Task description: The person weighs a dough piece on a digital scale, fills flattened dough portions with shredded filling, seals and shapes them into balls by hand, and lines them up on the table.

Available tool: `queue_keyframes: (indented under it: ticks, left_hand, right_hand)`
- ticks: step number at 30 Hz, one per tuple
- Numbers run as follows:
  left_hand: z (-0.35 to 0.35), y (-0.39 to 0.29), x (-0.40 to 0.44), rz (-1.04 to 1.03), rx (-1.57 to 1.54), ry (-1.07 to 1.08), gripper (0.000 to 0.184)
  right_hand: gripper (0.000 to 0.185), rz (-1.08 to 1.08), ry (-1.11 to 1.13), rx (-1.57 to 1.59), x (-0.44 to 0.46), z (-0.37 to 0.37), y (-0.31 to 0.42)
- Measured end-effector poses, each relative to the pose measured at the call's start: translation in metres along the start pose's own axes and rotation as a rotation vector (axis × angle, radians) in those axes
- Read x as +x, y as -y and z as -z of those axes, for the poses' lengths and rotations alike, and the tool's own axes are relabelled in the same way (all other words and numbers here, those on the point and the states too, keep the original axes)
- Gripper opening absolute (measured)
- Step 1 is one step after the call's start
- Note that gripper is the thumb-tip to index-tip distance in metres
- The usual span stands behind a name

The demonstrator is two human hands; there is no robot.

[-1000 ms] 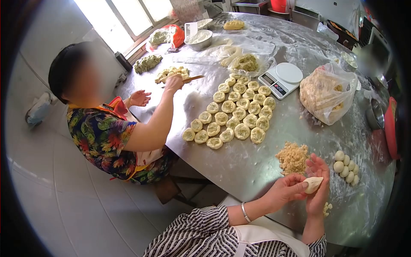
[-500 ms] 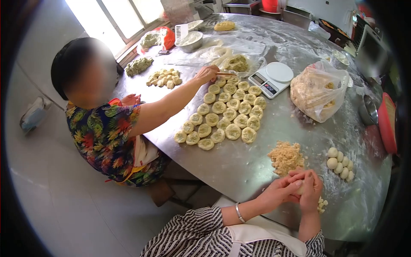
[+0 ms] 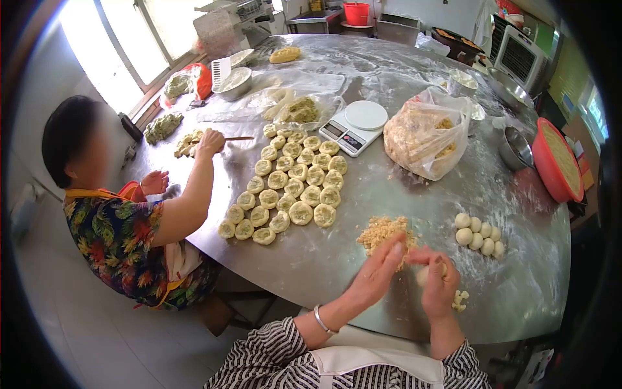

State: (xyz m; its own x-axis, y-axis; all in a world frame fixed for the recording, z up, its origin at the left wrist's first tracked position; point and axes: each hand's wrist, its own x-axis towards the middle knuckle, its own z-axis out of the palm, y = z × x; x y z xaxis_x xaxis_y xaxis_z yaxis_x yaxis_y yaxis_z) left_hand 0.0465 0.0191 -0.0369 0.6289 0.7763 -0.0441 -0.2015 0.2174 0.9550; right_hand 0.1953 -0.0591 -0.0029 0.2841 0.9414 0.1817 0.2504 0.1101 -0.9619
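A person in a striped top works at a flour-dusted, stainless steel table (image 3: 363,194), the right hand (image 3: 442,285) curled around a pale, smooth, soft-looking lump of dough (image 3: 423,277), its fingers bent over the far side. The left hand (image 3: 376,271) is released and holds nothing visible, its fingers extended beside a loose, tan, crumbly heap of filling (image 3: 382,232); whether its fingertips touch the heap or the other hand is unclear.

The lump sits at the near side of the table, between the hands. Shaping it well likely calls for a light, cupped grip and even pressure all round, since a hard pinch could thin or split the skin. Crumb-free fingertips should help any edge stick cleanly.

Small, round, white dough balls (image 3: 479,235) stand grouped to the right, with pale dough scraps (image 3: 460,299) just beside the right hand. Across the table, a co-worker's hand (image 3: 208,141) grips a thin, brown stick (image 3: 238,138) near rows of dimpled, cream-coloured dough rounds (image 3: 300,212).
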Motion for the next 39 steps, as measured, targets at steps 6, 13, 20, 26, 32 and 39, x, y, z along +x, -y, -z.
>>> queue_keyframes:
  ticks: [6, 13, 20, 26, 32, 39]
  left_hand:
    - [-0.032, 0.001, 0.017, -0.098, 0.013, 0.047, 0.074]
    - [-0.026, 0.016, 0.013, 0.306, -0.469, -0.016, 0.072]
    - [-0.037, 0.014, -0.017, 0.306, -0.263, 0.049, 0.066]
    - [-0.017, 0.008, -0.018, 0.402, -0.264, 0.265, 0.051]
    - [0.011, 0.016, -0.027, 0.395, -0.388, 0.301, 0.049]
    - [0.004, 0.003, -0.032, 0.417, -0.190, 0.316, 0.046]
  right_hand:
    - [0.074, 0.218, -0.037, -0.278, 0.016, -0.036, -0.004]
    - [0.070, 0.055, 0.018, -0.389, 0.009, -0.033, -0.015]
    - [0.073, 0.098, -0.147, -0.475, 0.027, -0.020, -0.029]
    - [0.061, 0.067, 0.013, -0.392, 0.014, 0.008, -0.022]
    - [0.032, 0.321, 0.193, -0.403, -0.009, 0.020, -0.008]
    - [0.024, 0.190, 0.274, -0.477, -0.027, 0.043, 0.001]
